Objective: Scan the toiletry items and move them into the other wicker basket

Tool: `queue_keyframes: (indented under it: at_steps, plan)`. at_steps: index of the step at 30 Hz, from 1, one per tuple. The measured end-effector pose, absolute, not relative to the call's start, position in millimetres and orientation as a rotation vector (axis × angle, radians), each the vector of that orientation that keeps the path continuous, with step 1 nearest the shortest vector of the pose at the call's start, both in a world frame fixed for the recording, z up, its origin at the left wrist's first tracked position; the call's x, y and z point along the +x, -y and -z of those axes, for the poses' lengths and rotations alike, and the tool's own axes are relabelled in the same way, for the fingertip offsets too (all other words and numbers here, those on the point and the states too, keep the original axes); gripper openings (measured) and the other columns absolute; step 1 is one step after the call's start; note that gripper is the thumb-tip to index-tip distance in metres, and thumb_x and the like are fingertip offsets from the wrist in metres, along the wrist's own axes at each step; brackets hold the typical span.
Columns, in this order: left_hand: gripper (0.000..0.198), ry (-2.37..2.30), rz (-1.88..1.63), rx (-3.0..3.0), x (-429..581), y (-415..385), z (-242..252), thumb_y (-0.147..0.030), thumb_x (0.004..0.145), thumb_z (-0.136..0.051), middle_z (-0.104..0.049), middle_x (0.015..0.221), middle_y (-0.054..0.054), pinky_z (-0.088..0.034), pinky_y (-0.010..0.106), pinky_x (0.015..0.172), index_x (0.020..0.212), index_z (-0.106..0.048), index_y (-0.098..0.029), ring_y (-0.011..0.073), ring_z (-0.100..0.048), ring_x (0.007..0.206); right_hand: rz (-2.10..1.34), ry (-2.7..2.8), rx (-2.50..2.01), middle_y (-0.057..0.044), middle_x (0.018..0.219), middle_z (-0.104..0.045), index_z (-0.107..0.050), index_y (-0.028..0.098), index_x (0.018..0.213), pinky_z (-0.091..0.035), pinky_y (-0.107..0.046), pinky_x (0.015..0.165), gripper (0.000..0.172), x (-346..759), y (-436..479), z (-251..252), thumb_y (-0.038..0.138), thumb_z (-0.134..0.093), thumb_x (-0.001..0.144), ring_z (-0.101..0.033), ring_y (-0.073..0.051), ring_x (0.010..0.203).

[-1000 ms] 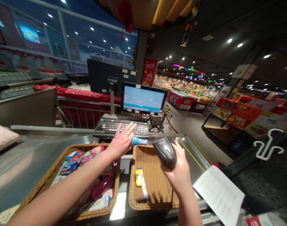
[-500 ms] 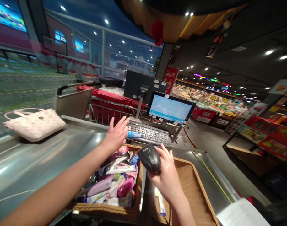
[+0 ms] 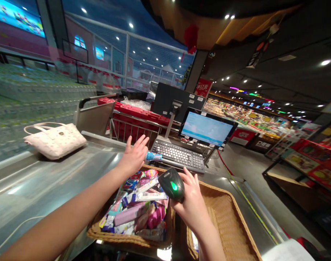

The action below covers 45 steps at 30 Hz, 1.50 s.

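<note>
My right hand (image 3: 191,195) is wrapped round a black barcode scanner (image 3: 171,184), whose green light glows on top. My left hand (image 3: 134,154) grips a small blue packaged item (image 3: 154,156); its exact kind is partly hidden by the hand, and the fingers on top stretch forward. Below the hands, a wicker basket (image 3: 133,240) is full of small packaged goods, among them a purple pack (image 3: 131,214) and a pink item (image 3: 156,216). A second wicker basket (image 3: 230,217) lies under my right forearm, with a white packet (image 3: 195,241) partly showing in it.
Beyond the hands stand a black keyboard (image 3: 179,154), a lit monitor (image 3: 209,127) and a second screen (image 3: 172,103) seen from behind. A pale handbag (image 3: 57,141) rests on the metal counter (image 3: 100,159). Behind it is a cart with red crates (image 3: 138,113).
The scanner's green light has come on. The view has shifted, so the counter and screens sit further right. The blue item has stayed with my left hand.
</note>
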<state>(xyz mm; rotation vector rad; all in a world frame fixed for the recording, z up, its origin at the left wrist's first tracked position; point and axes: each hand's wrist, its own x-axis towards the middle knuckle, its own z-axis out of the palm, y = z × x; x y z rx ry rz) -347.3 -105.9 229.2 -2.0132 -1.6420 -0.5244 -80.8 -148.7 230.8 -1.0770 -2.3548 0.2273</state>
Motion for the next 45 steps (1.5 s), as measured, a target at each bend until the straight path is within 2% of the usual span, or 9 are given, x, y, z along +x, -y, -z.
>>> queue_keyframes:
  at_steps: [18,26,30,37,42,45]
  plan:
    - [0.028,1.565,0.362,-2.332,-361.4,132.0,-186.7,-0.022,0.067,-0.073,-0.048,0.144,0.018,0.001,0.063,0.116,0.094,-0.064,-0.016,0.0318,-0.031,0.142,-0.333,2.361,-1.172,-0.008,0.131,-0.058,-0.063,0.025,0.120,-0.013,-0.068,0.113,0.048,-77.9,163.7,-218.3,0.018,-0.057,0.072,-0.032,-0.036,0.141]
    - [0.038,1.393,0.277,-2.705,-346.2,155.6,-161.5,-0.026,0.072,-0.066,-0.051,0.142,0.014,0.000,0.058,0.117,0.109,-0.064,-0.017,0.0293,-0.030,0.142,-0.418,2.324,-1.261,-0.006,0.129,-0.060,-0.067,0.026,0.112,-0.013,-0.069,0.113,0.042,-68.5,167.8,-208.1,0.018,-0.058,0.072,-0.032,-0.035,0.141]
    - [0.029,1.369,0.261,-2.797,-332.8,168.1,-154.9,-0.030,0.070,-0.069,-0.056,0.136,0.013,0.001,0.056,0.117,0.096,-0.067,-0.017,0.0306,-0.033,0.140,-0.435,2.326,-1.277,-0.006,0.129,-0.060,-0.067,0.027,0.111,-0.014,-0.068,0.113,0.042,-62.6,170.8,-206.7,0.017,-0.058,0.071,-0.033,-0.035,0.140]
    - [0.038,1.335,0.214,-2.918,-317.1,180.1,-151.3,-0.047,0.066,-0.076,-0.060,0.131,0.013,0.000,0.055,0.118,0.092,-0.070,-0.019,0.0317,-0.038,0.137,-0.545,2.405,-1.264,-0.007,0.125,-0.063,-0.066,0.027,0.113,-0.016,-0.069,0.112,0.048,-51.7,175.9,-203.5,0.013,-0.058,0.067,-0.038,-0.035,0.138]
    - [0.038,1.339,0.270,-2.973,-304.6,179.2,-144.0,-0.058,0.071,-0.071,-0.065,0.125,0.009,-0.003,0.053,0.119,0.076,-0.070,-0.020,0.0321,-0.041,0.135,-0.533,2.387,-1.282,-0.007,0.125,-0.063,-0.066,0.027,0.112,-0.017,-0.070,0.111,0.045,-38.4,177.1,-198.8,0.015,-0.058,0.069,-0.038,-0.035,0.138]
    - [0.034,1.299,0.360,-2.949,-294.6,172.7,-140.2,-0.055,0.078,-0.067,-0.064,0.125,0.008,-0.004,0.052,0.120,0.079,-0.069,-0.021,0.0306,-0.042,0.135,-0.501,2.344,-1.297,-0.007,0.127,-0.063,-0.064,0.026,0.114,-0.019,-0.068,0.112,0.048,-24.7,177.0,-198.0,0.014,-0.057,0.068,-0.039,-0.034,0.138]
